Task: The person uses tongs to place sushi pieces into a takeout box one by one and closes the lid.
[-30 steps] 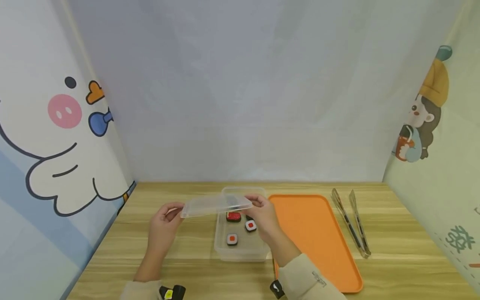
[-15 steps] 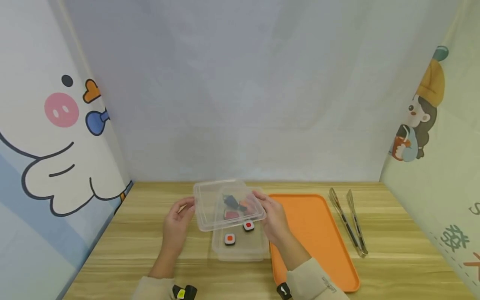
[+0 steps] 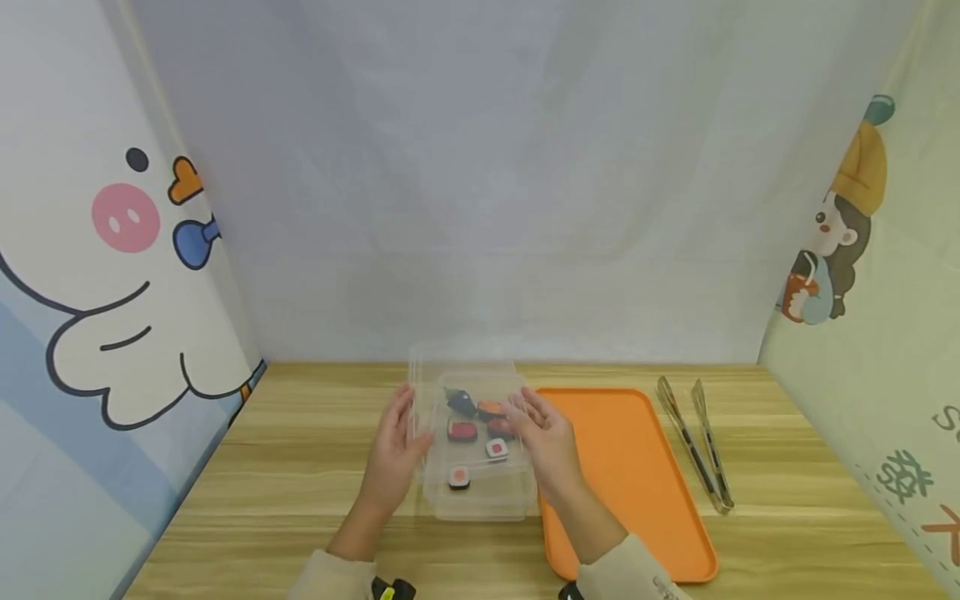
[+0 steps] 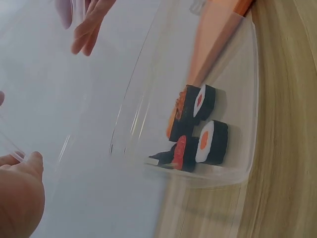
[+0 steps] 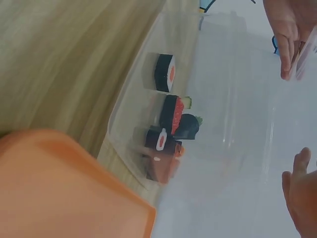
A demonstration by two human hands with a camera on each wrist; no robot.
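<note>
A clear plastic lid (image 3: 423, 400) is held above a clear plastic container (image 3: 480, 507). My left hand (image 3: 393, 450) holds the lid's left edge between thumb and fingers; in the left wrist view that hand (image 4: 21, 193) pinches the rim. At the lid's right edge, my right hand (image 3: 551, 442) grips it, its fingertips partly seen through the plastic. Inside the container lie several sushi pieces: a white-and-black roll (image 3: 459, 477) at the front, another roll (image 3: 497, 449), a red-topped piece (image 3: 462, 431), an orange-topped piece (image 3: 491, 409) and a dark piece (image 3: 461, 402).
Right of the container lies an orange tray (image 3: 615, 475), beneath my right forearm. Metal tongs (image 3: 701, 450) rest farther right on the wooden table (image 3: 285, 467). A pale cloth backdrop (image 3: 480, 208) stands behind, with printed cartoon panels at both sides.
The lid has tilted from nearly flat to facing me and shifted right over the container. My left hand has moved right with it; my right hand stays near the same place.
</note>
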